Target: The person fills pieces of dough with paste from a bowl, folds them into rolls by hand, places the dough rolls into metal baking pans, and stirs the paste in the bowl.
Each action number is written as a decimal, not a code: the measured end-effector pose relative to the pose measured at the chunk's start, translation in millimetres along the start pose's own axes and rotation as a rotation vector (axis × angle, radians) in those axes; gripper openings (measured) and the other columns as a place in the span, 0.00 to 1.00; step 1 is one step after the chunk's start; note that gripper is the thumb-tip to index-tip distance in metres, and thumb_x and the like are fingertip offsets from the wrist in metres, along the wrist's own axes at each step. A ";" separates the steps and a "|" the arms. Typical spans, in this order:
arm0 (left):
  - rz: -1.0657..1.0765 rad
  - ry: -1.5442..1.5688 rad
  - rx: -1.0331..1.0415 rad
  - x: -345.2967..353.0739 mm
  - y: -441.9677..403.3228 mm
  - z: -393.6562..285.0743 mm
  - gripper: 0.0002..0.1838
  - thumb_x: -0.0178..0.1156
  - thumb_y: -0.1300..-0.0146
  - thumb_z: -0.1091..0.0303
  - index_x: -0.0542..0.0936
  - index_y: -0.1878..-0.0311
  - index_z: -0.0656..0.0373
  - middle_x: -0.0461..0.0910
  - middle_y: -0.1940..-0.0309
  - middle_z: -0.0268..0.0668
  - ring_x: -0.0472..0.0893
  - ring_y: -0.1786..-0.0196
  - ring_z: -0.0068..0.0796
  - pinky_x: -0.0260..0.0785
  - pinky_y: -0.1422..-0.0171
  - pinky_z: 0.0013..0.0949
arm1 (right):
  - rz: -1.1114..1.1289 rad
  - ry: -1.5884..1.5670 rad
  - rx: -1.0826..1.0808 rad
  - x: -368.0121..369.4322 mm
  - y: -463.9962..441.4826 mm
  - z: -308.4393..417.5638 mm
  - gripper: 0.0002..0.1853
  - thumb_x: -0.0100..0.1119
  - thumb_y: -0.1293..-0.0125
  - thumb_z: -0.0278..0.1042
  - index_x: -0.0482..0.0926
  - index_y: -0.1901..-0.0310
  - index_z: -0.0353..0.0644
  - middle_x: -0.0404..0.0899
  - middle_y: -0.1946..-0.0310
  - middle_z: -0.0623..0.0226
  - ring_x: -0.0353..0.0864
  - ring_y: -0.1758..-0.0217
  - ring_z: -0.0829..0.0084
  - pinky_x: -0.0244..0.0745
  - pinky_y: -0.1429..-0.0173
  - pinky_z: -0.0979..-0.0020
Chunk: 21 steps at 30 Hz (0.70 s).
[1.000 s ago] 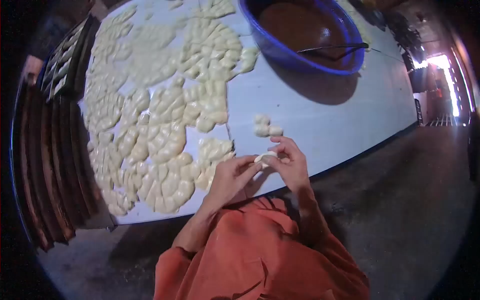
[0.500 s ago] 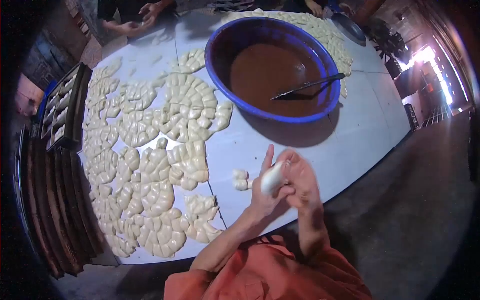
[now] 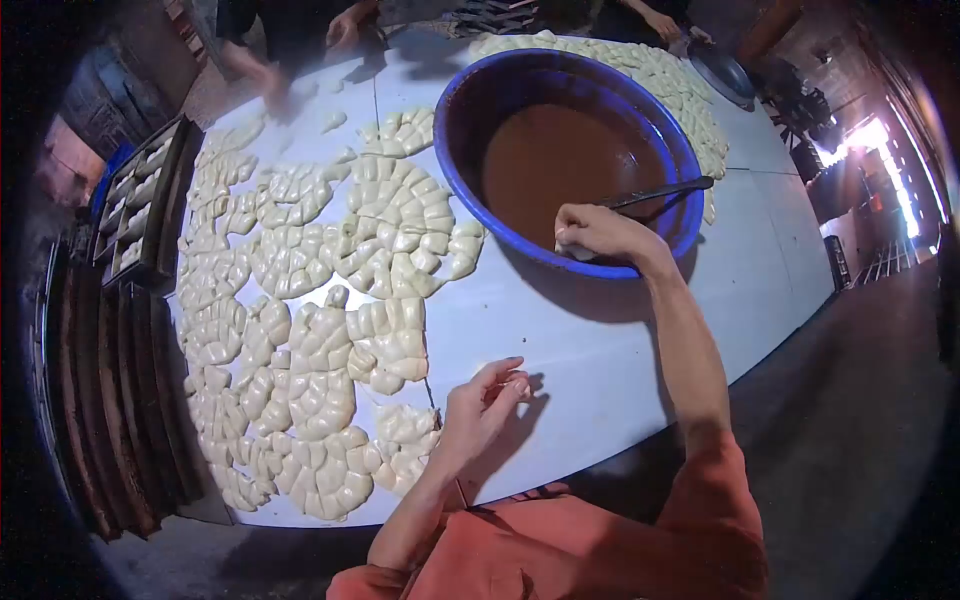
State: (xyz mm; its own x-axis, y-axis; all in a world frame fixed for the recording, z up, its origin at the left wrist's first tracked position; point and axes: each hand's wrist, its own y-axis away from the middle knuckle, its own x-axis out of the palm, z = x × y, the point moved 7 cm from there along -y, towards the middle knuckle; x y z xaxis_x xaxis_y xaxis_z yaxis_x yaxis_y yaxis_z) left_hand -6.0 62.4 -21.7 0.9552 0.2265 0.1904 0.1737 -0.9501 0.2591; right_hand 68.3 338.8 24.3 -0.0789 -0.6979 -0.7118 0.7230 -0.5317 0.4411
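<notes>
My right hand (image 3: 605, 230) is closed over the near rim of the blue basin (image 3: 468, 205). A bit of white dough (image 3: 575, 251) shows under its curled fingers. Brown liquid (image 3: 540, 160) fills much of the basin, and a dark-handled stick or utensil (image 3: 660, 191) leans in it against the right side. Low above the white table, my left hand (image 3: 482, 412) has its fingers curled together; what they hold, if anything, is hidden. To its left, many pale dough pieces (image 3: 390, 215) lie pressed side by side in sheets.
Across the table (image 3: 570, 370), another person's hands (image 3: 275, 90) work by the dough. A further person's hand (image 3: 660, 25) is near a dark round pan (image 3: 722, 75). At left stand a compartmented tray (image 3: 140, 205) holding pale pieces and several upright brown boards (image 3: 110, 400).
My hands have parted. The right one has carried the white dough up to the basin rim; the left has come down where two small dough lumps lay, and they no longer show.
</notes>
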 end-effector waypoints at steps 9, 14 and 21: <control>0.075 0.068 -0.008 14.3 -29.3 -21.5 0.20 0.59 0.26 0.65 0.75 0.37 0.67 0.84 0.51 0.40 0.83 0.54 0.24 0.78 0.52 0.27 | -0.115 -1.019 -0.149 -13.8 37.5 38.3 0.06 0.58 0.26 0.36 0.76 0.58 0.43 0.80 0.69 0.70 0.82 0.67 0.78 0.77 0.65 0.76; 0.069 0.420 0.049 33.2 -47.5 -53.4 0.26 0.53 0.23 0.53 0.71 0.32 0.63 0.78 0.39 0.42 0.80 0.41 0.32 0.77 0.42 0.38 | -0.293 -1.420 -0.260 21.4 71.8 74.4 0.09 0.59 0.26 0.38 0.73 0.53 0.43 0.81 0.68 0.67 0.83 0.71 0.77 0.76 0.74 0.78; 0.013 0.713 -0.040 1.2 -22.3 -18.9 0.22 0.57 0.26 0.54 0.78 0.41 0.62 0.84 0.51 0.39 0.84 0.50 0.30 0.79 0.47 0.35 | -0.343 -1.534 -0.275 104.1 102.9 70.0 0.07 0.57 0.25 0.34 0.73 0.51 0.44 0.78 0.60 0.74 0.79 0.60 0.85 0.76 0.60 0.81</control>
State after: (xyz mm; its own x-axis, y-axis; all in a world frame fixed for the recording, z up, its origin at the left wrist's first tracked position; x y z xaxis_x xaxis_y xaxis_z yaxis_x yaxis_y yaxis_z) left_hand -13.3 87.9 -9.3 0.5652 0.3133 0.7632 0.1416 -0.9482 0.2844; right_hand 86.5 177.8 33.8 -0.7187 -0.4593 0.5221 0.6091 -0.7780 0.1541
